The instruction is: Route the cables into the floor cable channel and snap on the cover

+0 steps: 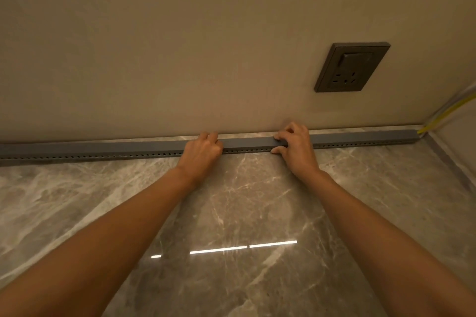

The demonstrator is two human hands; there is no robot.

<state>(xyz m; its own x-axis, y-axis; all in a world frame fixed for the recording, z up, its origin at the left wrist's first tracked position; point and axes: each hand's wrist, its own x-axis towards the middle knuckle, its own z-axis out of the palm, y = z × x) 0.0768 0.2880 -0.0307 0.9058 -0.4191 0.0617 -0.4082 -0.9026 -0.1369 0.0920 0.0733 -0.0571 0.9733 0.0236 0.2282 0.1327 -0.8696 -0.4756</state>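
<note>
marble floor [244, 213] meets beige wall [180, 33]. grey cable channel [103, 154] lies along the joint, long axis left-right, left end cut off by frame. cover [247, 142] sits on top. left hand [203, 152] curls over cover, fingertips hidden; right hand [296, 147] pinches it, thumb in front. cables [448, 110] leave the right end.

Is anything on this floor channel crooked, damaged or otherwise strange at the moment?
Nothing stands out. The cover lies straight along the wall under the left hand and right hand, and the cables leave its right end tidily.
</note>
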